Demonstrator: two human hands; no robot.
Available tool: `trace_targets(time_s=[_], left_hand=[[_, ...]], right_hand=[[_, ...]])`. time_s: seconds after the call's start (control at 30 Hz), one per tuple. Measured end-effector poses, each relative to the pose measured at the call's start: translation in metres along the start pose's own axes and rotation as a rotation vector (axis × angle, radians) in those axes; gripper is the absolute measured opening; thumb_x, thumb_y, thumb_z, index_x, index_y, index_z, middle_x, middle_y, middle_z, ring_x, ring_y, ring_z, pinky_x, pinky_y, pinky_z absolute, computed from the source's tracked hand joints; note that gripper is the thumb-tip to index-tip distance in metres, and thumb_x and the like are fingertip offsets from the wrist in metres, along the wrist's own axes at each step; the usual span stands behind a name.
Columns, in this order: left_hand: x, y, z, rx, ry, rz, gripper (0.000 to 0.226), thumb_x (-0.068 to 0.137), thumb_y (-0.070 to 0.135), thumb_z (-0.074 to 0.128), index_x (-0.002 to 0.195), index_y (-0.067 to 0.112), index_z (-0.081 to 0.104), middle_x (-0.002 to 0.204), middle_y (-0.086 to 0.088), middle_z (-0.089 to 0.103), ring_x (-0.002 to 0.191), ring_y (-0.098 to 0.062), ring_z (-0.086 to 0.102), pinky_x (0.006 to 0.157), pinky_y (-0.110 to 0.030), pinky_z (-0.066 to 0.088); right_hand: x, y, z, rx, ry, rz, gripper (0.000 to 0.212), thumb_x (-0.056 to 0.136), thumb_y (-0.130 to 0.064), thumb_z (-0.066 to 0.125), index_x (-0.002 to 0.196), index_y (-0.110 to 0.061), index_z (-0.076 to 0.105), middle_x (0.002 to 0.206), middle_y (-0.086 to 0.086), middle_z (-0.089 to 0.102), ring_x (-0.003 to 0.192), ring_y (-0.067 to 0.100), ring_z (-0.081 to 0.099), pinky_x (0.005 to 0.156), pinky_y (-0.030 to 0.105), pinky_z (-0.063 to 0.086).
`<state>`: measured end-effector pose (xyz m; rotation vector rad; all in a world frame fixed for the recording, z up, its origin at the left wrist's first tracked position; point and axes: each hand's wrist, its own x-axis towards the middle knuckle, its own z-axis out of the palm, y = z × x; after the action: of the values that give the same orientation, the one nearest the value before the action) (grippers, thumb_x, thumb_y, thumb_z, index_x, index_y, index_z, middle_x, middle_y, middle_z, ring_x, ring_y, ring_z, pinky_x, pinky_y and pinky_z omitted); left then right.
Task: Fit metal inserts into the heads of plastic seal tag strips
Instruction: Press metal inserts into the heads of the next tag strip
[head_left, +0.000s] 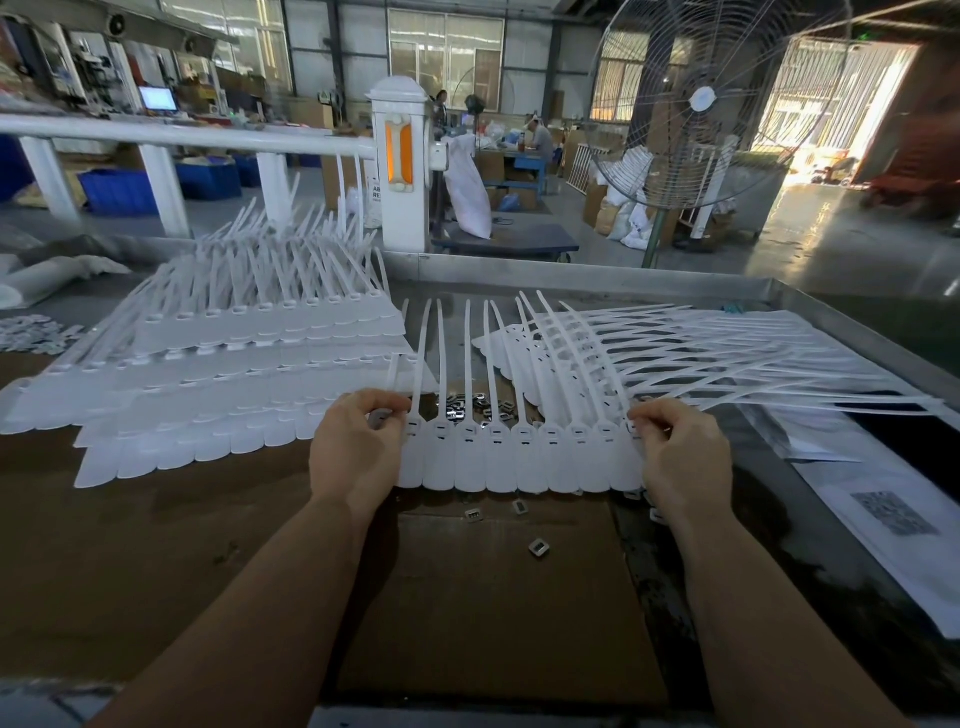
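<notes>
A joined row of white plastic seal tag strips (514, 457) is held flat in front of me, tails pointing away. My left hand (353, 447) pinches the row's left end. My right hand (675, 452) pinches its right end. Small slots show in the strip heads. Loose metal inserts (538, 547) lie on the brown cardboard below the row, and a small heap of inserts (470, 408) sits behind the heads, partly hidden.
A large fanned stack of strip rows (234, 374) lies to the left; another loose pile (675, 348) spreads to the right. Printed papers (883, 514) lie at the right. The metal table rim (597, 273) runs behind. A floor fan (701, 104) stands beyond.
</notes>
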<state>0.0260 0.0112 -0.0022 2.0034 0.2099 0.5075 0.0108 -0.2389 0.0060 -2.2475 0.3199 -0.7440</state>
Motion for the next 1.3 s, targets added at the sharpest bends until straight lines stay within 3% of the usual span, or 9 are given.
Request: trace_targets(time_s=[0.3,0.63,1.1,1.3], left_hand=[[-0.0014,0.0014,0.0005,-0.001,0.003,0.007,0.017,0.090,0.014,0.057,0.085,0.029,0.064,0.104,0.006,0.060,0.076,-0.002,0.049,0.059,-0.013,0.036],[-0.0019,0.0026,0.0011,0.012,0.008,0.010,0.019,0.090,0.015,0.058,0.083,0.032,0.061,0.101,0.010,0.057,0.079,-0.002,0.048,0.059,-0.012,0.035],[-0.0007,0.0014,0.0010,0.021,0.011,0.032,0.016,0.090,0.014,0.057,0.087,0.029,0.063,0.102,0.007,0.059,0.085,-0.005,0.049,0.066,-0.017,0.037],[0.0009,0.0006,-0.0001,0.015,0.014,0.013,0.018,0.089,0.016,0.057,0.083,0.032,0.063,0.100,0.007,0.060,0.079,-0.007,0.051,0.061,-0.020,0.038]], right_hand=[[0.0001,0.0017,-0.0019,-0.025,-0.014,-0.008,0.015,0.091,-0.011,0.055,0.096,-0.014,0.069,0.103,0.007,0.064,0.096,0.023,0.057,0.087,0.038,0.047],[0.0022,0.0034,-0.0038,-0.015,-0.020,0.034,0.013,0.089,-0.013,0.058,0.093,-0.016,0.071,0.100,0.002,0.066,0.091,0.017,0.058,0.078,0.026,0.042],[0.0038,0.0020,-0.0028,0.027,-0.005,0.092,0.009,0.085,-0.013,0.063,0.088,-0.017,0.070,0.091,-0.001,0.068,0.088,0.018,0.061,0.081,0.031,0.048],[0.0042,0.0006,-0.0027,0.048,-0.016,0.113,0.008,0.084,-0.013,0.063,0.085,-0.016,0.070,0.090,0.002,0.068,0.089,0.022,0.061,0.081,0.033,0.049]])
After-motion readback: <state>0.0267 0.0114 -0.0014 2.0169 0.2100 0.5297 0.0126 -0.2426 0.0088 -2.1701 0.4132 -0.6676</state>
